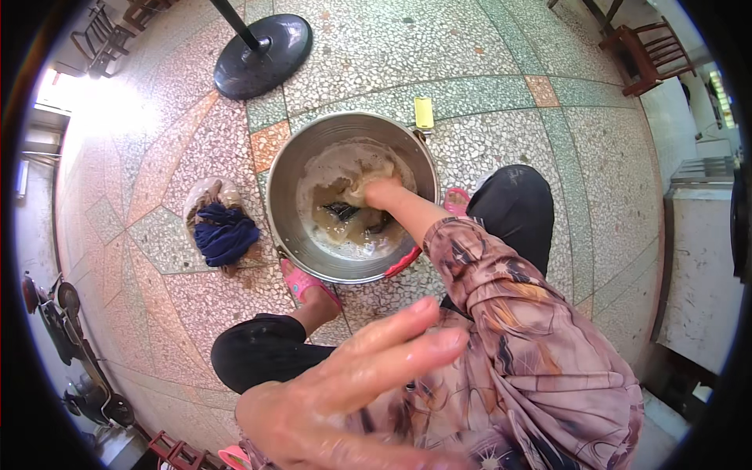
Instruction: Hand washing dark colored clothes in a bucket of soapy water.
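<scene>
A large metal basin (279, 194) stands on the floor between my feet, holding cloudy, sudsy brownish water (329, 235). My right hand (382, 191) reaches down into it, with the fingers under the water and out of sight. Dark, wet material (342, 210) shows at the surface beside that hand; its kind is unclear. A red piece (404, 262) lies along the basin's near right rim. Close to the camera, my left hand (346, 376) is raised over my lap, wet, its fingers spread and nothing visible in them.
Left of the basin, a navy cloth (226, 235) lies on a pale and brown heap (210, 192). A yellow object (423, 113) sits behind the basin. Farther off are a black round stand base (262, 56), a wooden chair (646, 56) and, at left, a parked two-wheeler (76, 341).
</scene>
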Motion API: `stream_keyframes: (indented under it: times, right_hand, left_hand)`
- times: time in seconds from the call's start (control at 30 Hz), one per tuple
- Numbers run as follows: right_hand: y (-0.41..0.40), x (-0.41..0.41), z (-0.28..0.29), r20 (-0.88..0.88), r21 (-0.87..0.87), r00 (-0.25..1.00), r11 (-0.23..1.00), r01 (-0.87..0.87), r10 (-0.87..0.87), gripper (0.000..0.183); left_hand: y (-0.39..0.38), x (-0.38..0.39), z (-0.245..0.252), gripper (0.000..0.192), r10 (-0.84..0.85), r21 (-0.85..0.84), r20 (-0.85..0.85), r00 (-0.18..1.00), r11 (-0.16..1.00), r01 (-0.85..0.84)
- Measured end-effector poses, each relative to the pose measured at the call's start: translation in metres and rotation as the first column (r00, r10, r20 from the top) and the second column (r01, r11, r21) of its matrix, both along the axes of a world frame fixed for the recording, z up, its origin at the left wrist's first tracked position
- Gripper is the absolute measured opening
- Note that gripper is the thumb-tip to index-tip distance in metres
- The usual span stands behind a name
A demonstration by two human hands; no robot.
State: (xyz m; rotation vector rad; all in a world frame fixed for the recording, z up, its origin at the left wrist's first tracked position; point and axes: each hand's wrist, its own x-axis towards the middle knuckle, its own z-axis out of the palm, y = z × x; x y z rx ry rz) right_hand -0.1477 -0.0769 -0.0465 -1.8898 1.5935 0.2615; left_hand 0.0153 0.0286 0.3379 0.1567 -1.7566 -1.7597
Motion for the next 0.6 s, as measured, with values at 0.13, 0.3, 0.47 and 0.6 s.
stream_keyframes:
  times: [0.13, 0.3, 0.47, 0.6]
  right_hand:
    - [-0.016, 0.016, 0.028, 0.106, -0.044, 0.944, 0.947, 0.318, -0.312, 0.032]
    - [0.014, 0.03, 0.04, -0.056, 0.122, 0.973, 0.969, -0.214, 0.222, 0.035]
    - [0.003, 0.026, 0.034, -0.03, -0.22, 0.998, 0.973, -0.068, 0.063, 0.034]
    - [0.005, 0.022, 0.039, 0.216, -0.204, 0.976, 0.978, 0.048, -0.003, 0.031]
  left_hand:
    - [-0.001, 0.015, -0.007, 0.029, -0.14, 0.02, -0.028, 0.99, 0.99, 0.14]
    - [0.007, -0.011, -0.019, 0.033, -0.13, -0.14, -0.463, 0.877, 0.987, 0.072]
    - [0.018, -0.024, -0.02, 0.033, -0.09, -0.148, -0.584, 0.807, 0.989, 0.003]
    - [0.015, -0.011, -0.003, 0.032, -0.194, -0.205, -0.534, 0.823, 0.974, 0.096]
